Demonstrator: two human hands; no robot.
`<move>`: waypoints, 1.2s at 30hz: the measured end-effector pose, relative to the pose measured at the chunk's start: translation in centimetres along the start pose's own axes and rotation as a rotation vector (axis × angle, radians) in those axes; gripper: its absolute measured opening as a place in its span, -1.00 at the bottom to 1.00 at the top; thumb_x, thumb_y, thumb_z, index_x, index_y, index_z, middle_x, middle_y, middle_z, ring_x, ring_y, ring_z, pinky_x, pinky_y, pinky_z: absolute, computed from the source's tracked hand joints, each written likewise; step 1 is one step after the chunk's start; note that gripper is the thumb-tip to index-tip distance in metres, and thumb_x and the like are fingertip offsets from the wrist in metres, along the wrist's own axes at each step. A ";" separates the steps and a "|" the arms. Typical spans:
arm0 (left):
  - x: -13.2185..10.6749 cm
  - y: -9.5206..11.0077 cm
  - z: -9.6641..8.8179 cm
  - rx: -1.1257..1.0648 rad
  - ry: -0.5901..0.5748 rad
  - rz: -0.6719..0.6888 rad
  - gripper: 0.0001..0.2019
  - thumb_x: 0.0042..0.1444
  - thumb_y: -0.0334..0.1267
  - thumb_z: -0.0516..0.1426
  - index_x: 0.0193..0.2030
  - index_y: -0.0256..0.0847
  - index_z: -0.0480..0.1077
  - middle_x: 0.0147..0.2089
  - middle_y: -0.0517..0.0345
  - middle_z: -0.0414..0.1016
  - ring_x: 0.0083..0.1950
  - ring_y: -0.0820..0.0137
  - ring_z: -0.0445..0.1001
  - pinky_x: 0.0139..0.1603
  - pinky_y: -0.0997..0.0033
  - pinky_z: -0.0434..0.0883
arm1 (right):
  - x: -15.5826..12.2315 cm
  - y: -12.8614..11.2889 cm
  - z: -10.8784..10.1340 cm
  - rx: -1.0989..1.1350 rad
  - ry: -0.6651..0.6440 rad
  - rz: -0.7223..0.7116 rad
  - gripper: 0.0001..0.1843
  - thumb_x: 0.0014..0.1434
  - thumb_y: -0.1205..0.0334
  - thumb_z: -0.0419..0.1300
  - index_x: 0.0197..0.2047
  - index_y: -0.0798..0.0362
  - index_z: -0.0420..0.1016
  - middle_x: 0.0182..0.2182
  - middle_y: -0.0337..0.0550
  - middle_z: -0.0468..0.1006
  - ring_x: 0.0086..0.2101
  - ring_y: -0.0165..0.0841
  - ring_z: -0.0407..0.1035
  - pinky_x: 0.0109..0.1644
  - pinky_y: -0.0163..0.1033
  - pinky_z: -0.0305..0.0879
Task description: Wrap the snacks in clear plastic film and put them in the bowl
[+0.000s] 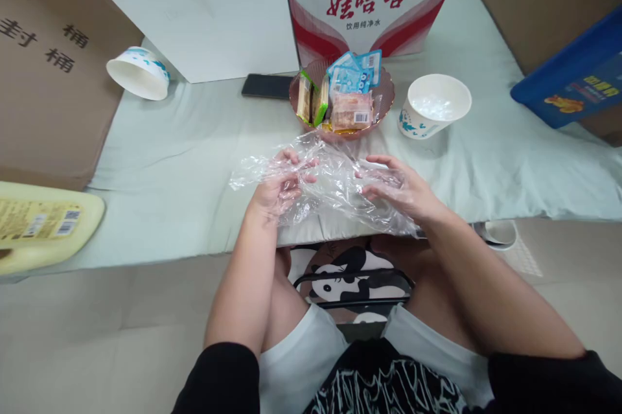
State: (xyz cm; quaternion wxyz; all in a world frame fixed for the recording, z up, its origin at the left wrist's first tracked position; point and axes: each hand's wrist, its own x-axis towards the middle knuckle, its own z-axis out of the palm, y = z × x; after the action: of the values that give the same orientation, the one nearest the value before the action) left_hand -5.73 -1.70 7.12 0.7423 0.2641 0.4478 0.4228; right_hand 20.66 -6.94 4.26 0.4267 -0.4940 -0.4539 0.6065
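Note:
A crumpled, see-through plastic bag (335, 184) is spread between my two hands, just above the front part of the cloth-covered table. My left hand (282, 187) has its fingers curled in the film at the bag's left side. On the other side, my right hand (401, 187) grips the film with bent fingers, and some plastic lies over them. Glare and folds partly blur the fingertips. Right behind the bag stands a pinkish glass bowl (389, 93) with wrapped snacks (352, 109) and blue sachets (352, 74) in it.
A paper bucket (413, 119) with clear plastic inside stands right of the bowl; another paper bucket (140, 74) lies tipped at left. A dark phone (266, 86) lies by the bowl. Cartons (374, 6) line the back. A yellow jug (48, 226) and blue package (573, 77) flank the table.

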 end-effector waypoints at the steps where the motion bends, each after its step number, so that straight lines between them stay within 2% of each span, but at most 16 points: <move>1: 0.1 0.0 0.0 0.021 -0.001 0.008 -0.65 -0.26 -0.51 0.30 -0.32 -0.16 0.33 -0.22 0.09 0.64 -0.40 0.40 0.62 -0.72 0.68 -0.19 | 0.2 0.0 -0.1 -0.045 0.043 0.007 -0.40 -0.03 -0.08 0.51 0.03 -0.03 0.54 -0.15 -0.06 0.71 -0.36 -0.29 0.60 -0.31 -0.19 0.56; 3: 0.4 0.0 -0.3 0.073 0.020 0.042 -0.65 -0.27 -0.50 0.32 -0.31 -0.17 0.37 -0.21 0.07 0.65 -0.33 0.35 0.67 -0.72 0.68 -0.15 | 0.4 -0.2 -0.2 -0.115 0.144 0.004 -0.55 0.04 -0.13 0.45 -0.16 0.02 0.57 -0.36 -0.13 0.68 -0.50 -0.35 0.52 -0.49 -0.27 0.42; 5: 0.6 0.0 -0.8 0.133 0.073 0.101 -0.70 -0.23 -0.46 0.33 -0.32 -0.18 0.41 -0.26 0.10 0.65 -0.36 0.37 0.65 -0.73 0.68 -0.05 | 0.4 -0.5 -0.6 -0.144 0.215 -0.004 -0.58 0.12 -0.18 0.37 -0.23 0.02 0.57 -0.50 -0.20 0.61 -0.58 -0.38 0.46 -0.57 -0.30 0.34; 9: 0.8 0.5 -1.9 0.298 0.141 0.129 -0.85 -0.10 -0.33 0.31 -0.34 -0.20 0.46 -0.44 0.15 0.59 -0.53 0.43 0.54 -0.73 0.63 0.07 | 0.2 -0.7 -1.7 -0.117 0.235 0.009 -0.53 0.15 -0.19 0.33 -0.02 -0.05 0.54 -0.58 -0.29 0.57 -0.61 -0.35 0.46 -0.54 -0.26 0.38; 11: 0.6 0.8 -2.3 0.370 0.114 0.090 -0.83 -0.06 -0.29 0.29 -0.28 -0.19 0.48 -0.52 0.16 0.55 -0.58 0.39 0.53 -0.73 0.61 0.12 | 0.1 -0.7 -2.1 -0.073 0.254 -0.018 -0.47 0.12 -0.18 0.36 0.07 -0.10 0.51 -0.60 -0.35 0.53 -0.62 -0.34 0.45 -0.55 -0.25 0.38; 13: 0.2 1.0 -2.4 0.397 0.061 0.071 -0.75 -0.05 -0.27 0.29 -0.18 -0.16 0.49 -0.57 0.22 0.51 -0.63 0.37 0.50 -0.70 0.57 0.20 | -0.1 -0.7 -2.4 -0.029 0.262 -0.058 -0.47 0.08 -0.17 0.39 0.05 -0.13 0.51 -0.62 -0.38 0.49 -0.63 -0.34 0.41 -0.57 -0.25 0.35; 16: -0.3 0.9 -2.4 0.327 0.029 0.110 -0.73 -0.01 -0.23 0.29 -0.13 -0.07 0.44 -0.63 0.34 0.42 -0.68 0.39 0.45 -0.68 0.54 0.24 | -0.6 -1.0 -2.6 0.012 0.216 -0.071 -0.54 0.01 -0.19 0.43 -0.12 -0.12 0.54 -0.63 -0.36 0.49 -0.65 -0.36 0.37 -0.57 -0.24 0.32; 19: -0.6 0.9 -2.4 0.210 0.083 0.180 -0.85 0.07 -0.21 0.26 -0.25 -0.04 0.39 -0.70 0.38 0.28 -0.73 0.43 0.31 -0.71 0.54 0.17 | -1.2 -1.3 -2.8 0.039 0.197 -0.076 -0.52 -0.04 -0.27 0.43 -0.20 -0.13 0.52 -0.65 -0.34 0.46 -0.67 -0.34 0.34 -0.58 -0.21 0.27; 22: -0.5 1.0 -2.3 0.133 0.118 0.215 -0.90 0.06 -0.26 0.23 -0.34 -0.05 0.36 -0.74 0.38 0.17 -0.76 0.48 0.17 -0.73 0.53 0.07 | -1.5 -1.4 -3.2 0.060 0.202 -0.096 -0.54 -0.04 -0.27 0.41 -0.22 -0.16 0.49 -0.68 -0.35 0.41 -0.68 -0.31 0.31 -0.60 -0.21 0.19; 26: 0.3 1.3 -2.0 0.148 0.175 0.208 -0.87 -0.05 -0.42 0.14 -0.53 -0.14 0.30 -0.70 0.30 0.22 -0.72 0.52 0.19 -0.70 0.56 0.12 | -1.3 -1.7 -3.5 0.115 0.224 -0.077 -0.63 -0.11 -0.13 0.45 -0.38 -0.11 0.47 -0.56 -0.28 0.52 -0.63 -0.34 0.32 -0.57 -0.21 0.23; 29: 0.8 1.4 -1.9 0.158 0.133 0.152 -0.83 -0.02 -0.36 0.08 -0.60 -0.18 0.28 -0.63 0.18 0.34 -0.63 0.47 0.33 -0.64 0.53 0.25 | -0.9 -1.9 -3.5 0.085 0.217 -0.144 -0.64 -0.15 -0.11 0.44 -0.54 -0.07 0.45 -0.47 -0.18 0.58 -0.57 -0.32 0.36 -0.51 -0.18 0.30; 32: 0.7 1.3 -2.0 0.192 0.064 0.091 -0.79 0.02 -0.21 0.14 -0.57 -0.20 0.31 -0.54 0.13 0.41 -0.53 0.44 0.43 -0.55 0.50 0.38 | -0.9 -2.0 -3.6 -0.011 0.168 -0.242 -0.52 -0.05 -0.32 0.32 -0.59 -0.06 0.55 -0.49 -0.07 0.57 -0.47 -0.22 0.42 -0.41 -0.09 0.38; 34: 0.5 1.1 -2.3 0.258 0.028 0.072 -0.76 -0.06 -0.19 0.28 -0.51 -0.21 0.30 -0.45 0.18 0.45 -0.48 0.47 0.46 -0.50 0.51 0.43 | -1.0 -1.9 -3.6 -0.078 0.114 -0.273 -0.31 0.08 -0.50 0.10 -0.60 -0.05 0.60 -0.49 -0.01 0.58 -0.41 -0.16 0.46 -0.29 -0.02 0.44; 36: 0.3 1.1 -2.5 0.338 -0.026 0.023 -0.66 -0.17 -0.23 0.38 -0.42 -0.19 0.27 -0.35 0.22 0.50 -0.43 0.46 0.52 -0.46 0.53 0.45 | -1.1 -1.7 -3.6 -0.166 0.076 -0.250 -0.23 0.16 -0.52 0.02 -0.62 -0.06 0.60 -0.47 0.00 0.59 -0.36 -0.16 0.50 -0.23 -0.03 0.46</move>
State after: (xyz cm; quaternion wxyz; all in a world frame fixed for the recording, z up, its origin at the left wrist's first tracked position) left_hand -8.27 -0.92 6.68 0.6884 0.3956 0.4997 0.3464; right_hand 24.53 -7.20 5.78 0.4735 -0.4899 -0.5440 0.4898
